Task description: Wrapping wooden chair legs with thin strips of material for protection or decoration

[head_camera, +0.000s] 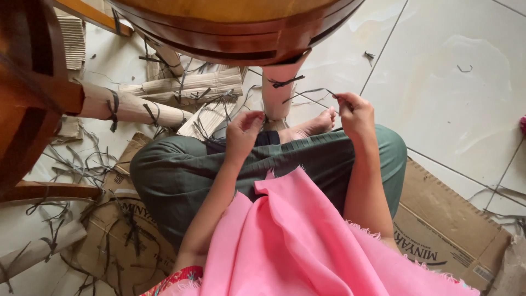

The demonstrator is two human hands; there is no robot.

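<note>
Table leg (275, 93): paper-wrapped and stiff, standing under the wooden table (235, 27), bound by dark strips.
Strip (307, 93): thin, light and limp, likely easy to snap; best pinched near its end.
Right hand (355, 114): fingertips pinching the strip.
Left hand (244, 131): fingers curled together near the leg's foot.
Containers: none visible.

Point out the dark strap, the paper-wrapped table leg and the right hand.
dark strap (307, 93), head view, on its middle stretch left of the fingers.
paper-wrapped table leg (275, 98), head view, on the wrapping below the tied band.
right hand (355, 112), head view, on the back of the hand.
</note>
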